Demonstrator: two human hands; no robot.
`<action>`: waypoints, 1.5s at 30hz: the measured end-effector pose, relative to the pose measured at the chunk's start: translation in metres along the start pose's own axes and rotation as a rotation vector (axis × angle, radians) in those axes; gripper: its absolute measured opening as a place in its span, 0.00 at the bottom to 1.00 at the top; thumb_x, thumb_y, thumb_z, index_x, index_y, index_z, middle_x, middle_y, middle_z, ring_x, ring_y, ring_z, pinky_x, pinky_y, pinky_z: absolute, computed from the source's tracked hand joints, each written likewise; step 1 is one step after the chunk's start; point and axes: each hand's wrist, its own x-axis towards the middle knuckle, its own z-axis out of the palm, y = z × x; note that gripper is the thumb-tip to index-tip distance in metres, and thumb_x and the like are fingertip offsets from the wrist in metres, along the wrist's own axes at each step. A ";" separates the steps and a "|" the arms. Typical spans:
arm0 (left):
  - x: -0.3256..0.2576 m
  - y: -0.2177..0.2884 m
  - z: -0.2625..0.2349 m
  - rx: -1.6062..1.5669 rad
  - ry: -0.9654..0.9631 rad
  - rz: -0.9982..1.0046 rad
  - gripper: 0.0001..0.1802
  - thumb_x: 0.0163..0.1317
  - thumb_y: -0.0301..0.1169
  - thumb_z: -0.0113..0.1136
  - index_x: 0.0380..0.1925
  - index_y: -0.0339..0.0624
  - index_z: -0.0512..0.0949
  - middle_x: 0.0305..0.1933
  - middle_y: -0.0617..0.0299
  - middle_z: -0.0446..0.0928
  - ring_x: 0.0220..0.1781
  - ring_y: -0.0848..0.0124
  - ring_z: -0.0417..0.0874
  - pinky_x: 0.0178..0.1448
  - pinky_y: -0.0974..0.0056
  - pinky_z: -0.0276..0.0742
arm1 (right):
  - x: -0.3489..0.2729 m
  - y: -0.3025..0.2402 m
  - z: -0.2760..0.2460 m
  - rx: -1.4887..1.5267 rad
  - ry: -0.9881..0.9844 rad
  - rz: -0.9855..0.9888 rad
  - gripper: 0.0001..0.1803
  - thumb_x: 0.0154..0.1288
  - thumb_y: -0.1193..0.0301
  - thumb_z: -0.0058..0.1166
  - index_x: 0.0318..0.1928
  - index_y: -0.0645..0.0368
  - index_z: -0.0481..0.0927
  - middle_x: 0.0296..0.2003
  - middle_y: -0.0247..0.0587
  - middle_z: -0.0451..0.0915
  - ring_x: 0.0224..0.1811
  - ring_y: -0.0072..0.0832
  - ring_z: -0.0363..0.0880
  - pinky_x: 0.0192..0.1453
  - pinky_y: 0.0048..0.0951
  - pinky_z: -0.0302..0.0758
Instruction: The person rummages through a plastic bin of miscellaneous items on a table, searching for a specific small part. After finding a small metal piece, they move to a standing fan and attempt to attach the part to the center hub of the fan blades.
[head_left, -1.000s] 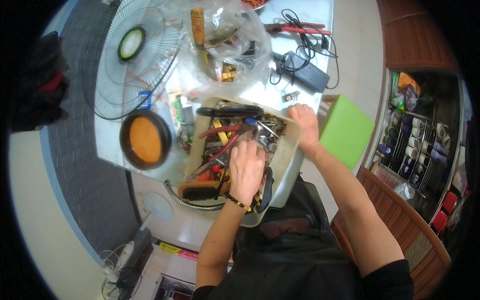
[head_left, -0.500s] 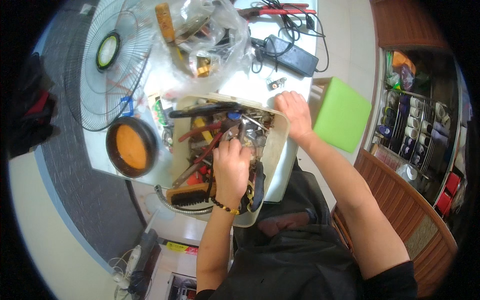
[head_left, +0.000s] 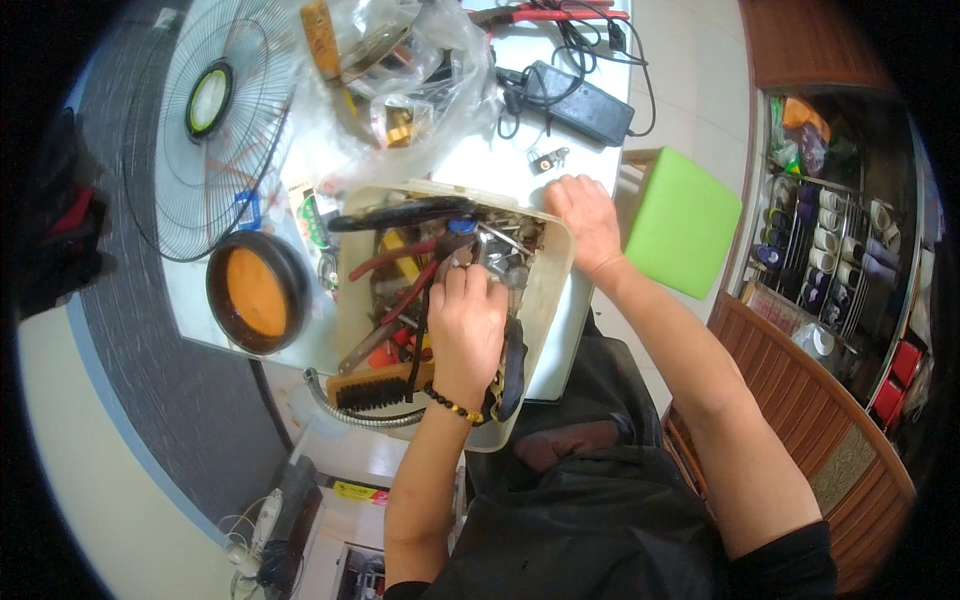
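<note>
A cream plastic bin (head_left: pixel 548 290) full of mixed tools stands at the table's near edge. My left hand (head_left: pixel 468 315) reaches down into it, fingers bent and close together among the tools; its fingertips and anything between them are hidden. Just left of it lie red-handled pliers (head_left: pixel 412 296). A black-handled tool (head_left: pixel 400 214) crosses the bin's far side, and a wooden brush (head_left: pixel 372 389) with dark bristles lies at its near left. My right hand (head_left: pixel 583 215) is curled at the bin's far right corner, against the rim.
On the glass table are a fan grille (head_left: pixel 215 170), a dark round pan (head_left: pixel 220 312) with an orange inside, a clear plastic bag (head_left: pixel 445 130) of tools, and a black power adapter (head_left: pixel 580 103) with tangled cable. A green-topped stool (head_left: pixel 690 222) stands to the right.
My left hand has shifted slightly within the bin, still bent down among the tools. The whole view has moved a little; my right hand keeps its place at the corner.
</note>
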 end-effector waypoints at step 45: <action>-0.032 -0.051 -0.077 -0.784 0.421 -0.762 0.09 0.60 0.24 0.63 0.39 0.32 0.78 0.31 0.64 0.75 0.30 0.81 0.74 0.32 0.74 0.71 | 0.000 0.002 0.004 -0.032 -0.024 0.000 0.07 0.51 0.70 0.52 0.31 0.55 0.69 0.29 0.39 0.69 0.35 0.36 0.69 0.41 0.35 0.67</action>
